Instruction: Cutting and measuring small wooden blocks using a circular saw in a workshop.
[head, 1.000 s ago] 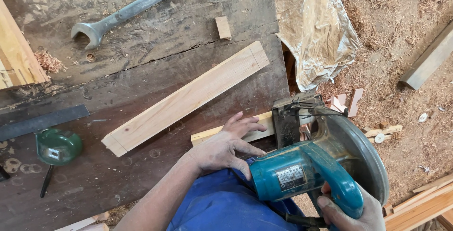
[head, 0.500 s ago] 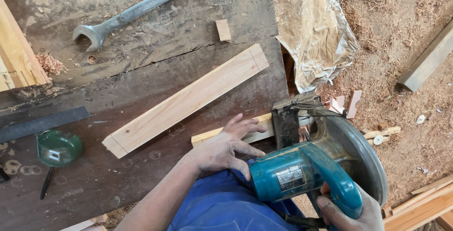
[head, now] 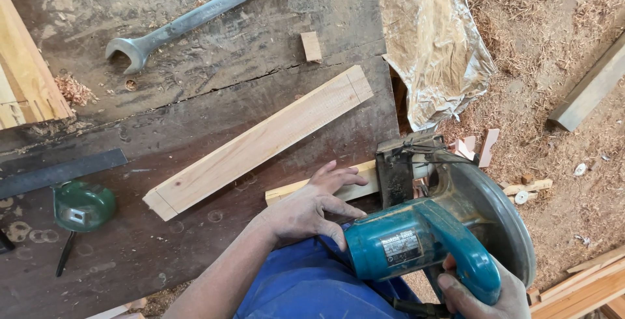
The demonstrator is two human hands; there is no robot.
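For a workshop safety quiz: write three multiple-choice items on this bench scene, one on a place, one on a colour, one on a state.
1. Where does the large silver metal wrench lie?
A. at the far side of the dark wooden workbench
B. on the sawdust floor
C. in the left hand

2. What colour is the circular saw's plastic body?
A. red
B. teal
C. yellow

3. What is the left hand doing?
A. lifting the wrench
B. hanging free
C. pressing flat on the thin pale wooden strip

Answers: 1 A, it rests on the benchtop beyond the long pale plank. 2 B, the motor housing is teal. 3 C, its fingers are spread over the strip, while the right hand grips the saw handle.
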